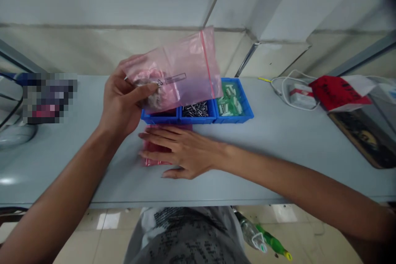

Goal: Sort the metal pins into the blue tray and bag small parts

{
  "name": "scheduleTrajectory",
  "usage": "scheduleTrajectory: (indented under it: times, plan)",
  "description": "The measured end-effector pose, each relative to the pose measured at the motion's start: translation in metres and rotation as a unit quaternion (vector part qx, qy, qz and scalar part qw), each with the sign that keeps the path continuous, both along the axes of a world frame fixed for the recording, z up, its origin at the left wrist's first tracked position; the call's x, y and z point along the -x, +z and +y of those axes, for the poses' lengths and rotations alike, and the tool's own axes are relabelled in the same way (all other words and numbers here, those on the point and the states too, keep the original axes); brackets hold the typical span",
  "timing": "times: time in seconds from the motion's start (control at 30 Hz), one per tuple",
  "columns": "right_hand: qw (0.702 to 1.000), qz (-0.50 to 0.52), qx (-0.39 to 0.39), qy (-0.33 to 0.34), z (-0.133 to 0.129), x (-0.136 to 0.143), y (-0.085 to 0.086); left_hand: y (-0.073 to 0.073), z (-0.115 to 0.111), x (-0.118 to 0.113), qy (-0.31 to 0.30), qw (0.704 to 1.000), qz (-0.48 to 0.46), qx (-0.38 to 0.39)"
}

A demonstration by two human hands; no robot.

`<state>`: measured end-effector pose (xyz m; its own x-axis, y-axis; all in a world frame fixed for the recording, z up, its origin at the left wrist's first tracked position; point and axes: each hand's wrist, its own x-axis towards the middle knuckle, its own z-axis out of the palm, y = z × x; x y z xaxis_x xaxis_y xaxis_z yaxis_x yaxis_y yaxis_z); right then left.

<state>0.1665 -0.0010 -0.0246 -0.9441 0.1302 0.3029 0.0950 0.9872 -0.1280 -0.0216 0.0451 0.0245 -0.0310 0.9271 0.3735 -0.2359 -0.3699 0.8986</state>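
Observation:
My left hand pinches the lower left end of a pink clear zip bag, with small parts bunched inside near my thumb. The bag is held up over the blue bins. Flat on the table, my right hand has its fingers spread over a pink bag. Behind it stand three joined blue bins. The middle one holds small dark metal pins, and the right one has white pieces in green wrapping. Most of the left bin is hidden by the raised bag.
A grey table runs along the wall. At the right lie a red paper, a white cabled box and a dark board. White equipment stands at the left. Bottles lie on the floor.

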Motion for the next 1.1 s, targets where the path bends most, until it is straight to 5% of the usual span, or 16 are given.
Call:
scheduleTrajectory:
  times: [0.2,0.37,0.43,0.47,0.57,0.67,0.73,0.83,0.97,1.07,1.1]
  plan:
    - [0.997,-0.023,0.070,0.006,0.004,-0.006,-0.018,-0.001,0.000,0.001,-0.036,0.999,-0.006,0.000]
    - [0.980,0.109,0.164,-0.011,0.002,-0.040,0.004,-0.001,-0.001,0.002,-0.061,0.997,-0.006,0.036]
    - [0.926,0.276,0.240,-0.090,0.005,-0.053,0.016,-0.001,-0.002,0.002,-0.077,0.996,0.001,0.045]
    - [0.875,0.358,0.290,-0.149,0.008,-0.059,0.021,-0.002,-0.002,0.002,-0.088,0.995,0.008,0.047]
    - [0.785,0.436,0.385,-0.215,0.016,-0.076,0.034,-0.006,-0.005,0.002,-0.136,0.988,0.050,0.046]
    - [0.768,0.399,0.417,-0.278,0.020,-0.089,0.041,-0.008,-0.009,0.000,-0.167,0.980,0.106,0.037]
    - [0.787,0.382,0.355,-0.330,0.018,-0.095,0.044,-0.006,-0.014,-0.005,-0.147,0.979,0.140,0.011]
    - [0.826,0.380,0.154,-0.386,0.014,-0.100,0.045,-0.003,-0.021,-0.012,-0.027,0.971,0.221,-0.092]
    - [0.878,0.342,-0.123,-0.312,0.009,-0.105,0.041,-0.011,-0.027,-0.012,0.154,0.872,0.312,-0.344]
    - [0.893,0.302,-0.182,-0.280,0.005,-0.109,0.033,-0.025,-0.030,0.004,0.262,0.793,0.351,-0.423]
    - [0.895,0.308,-0.132,-0.296,0.004,-0.111,0.030,-0.030,-0.030,0.012,0.263,0.810,0.347,-0.392]
